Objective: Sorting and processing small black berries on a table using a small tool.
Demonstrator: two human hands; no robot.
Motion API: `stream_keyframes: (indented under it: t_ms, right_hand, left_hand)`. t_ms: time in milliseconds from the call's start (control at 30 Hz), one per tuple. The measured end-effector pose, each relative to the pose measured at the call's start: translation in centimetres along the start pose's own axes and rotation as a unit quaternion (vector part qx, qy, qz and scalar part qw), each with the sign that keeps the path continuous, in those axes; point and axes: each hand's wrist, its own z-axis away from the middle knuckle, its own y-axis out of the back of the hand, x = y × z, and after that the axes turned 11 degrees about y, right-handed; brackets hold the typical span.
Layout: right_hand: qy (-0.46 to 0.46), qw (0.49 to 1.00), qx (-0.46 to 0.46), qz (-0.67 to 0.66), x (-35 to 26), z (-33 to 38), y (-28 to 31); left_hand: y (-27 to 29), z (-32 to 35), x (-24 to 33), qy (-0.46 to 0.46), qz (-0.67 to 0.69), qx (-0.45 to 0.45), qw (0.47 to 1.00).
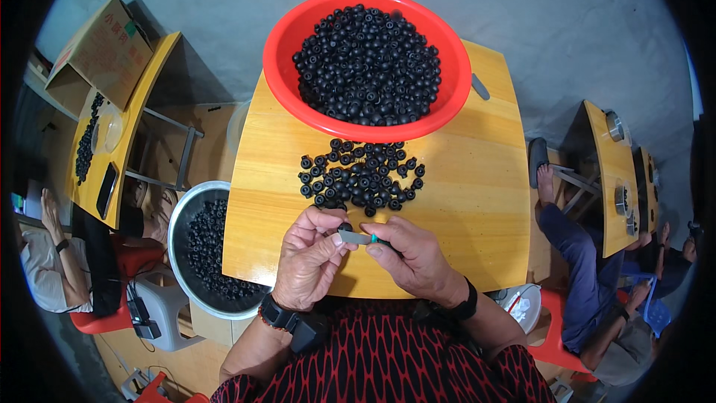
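Between the thumb and fingers of my left hand [306,257] is a small round black part [345,228], mostly hidden by the fingertips. My right hand [418,257] grips a small knife, its short grey blade [355,238] lying against that part and my left thumb. A bit of the knife's green handle [375,239] shows by the right thumb. Just beyond my hands, a loose pile of the same black parts [362,175] lies on the yellow wooden table [477,201]. Behind the pile stands a red basin [277,78] heaped with many more.
A metal basin [177,242] of black parts stands low on the left. A grey strip-shaped object [480,87] lies beside the red basin. Other people sit at tables on both sides; a cardboard box [104,52] and a phone [107,189] rest on the left one.
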Motion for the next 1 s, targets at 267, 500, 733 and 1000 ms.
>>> stream_keyframes:
  t_ms: [267, 500, 733, 1000]
  right_hand:
    - [0.010, 0.999, -0.010, 0.046, -0.24, -0.07, -0.23]
    - [0.007, 0.999, -0.011, 0.042, -0.08, 0.16, -0.52]
    - [0.013, 0.999, -0.006, 0.051, -0.04, 0.15, -0.51]
    - [0.017, 1.000, 0.005, 0.024, 0.47, 0.22, -0.28]
  left_hand:
    - [0.22, 0.11, -0.03, -0.003, 0.004, 0.001, 1.000]
    - [0.18, 0.13, -0.03, -0.009, 0.003, -0.002, 1.000]
    - [-0.01, -0.02, 0.05, -0.021, 0.002, -0.002, 1.000]
    - [-0.75, -0.04, 0.17, -0.014, -0.011, 0.011, 1.000]
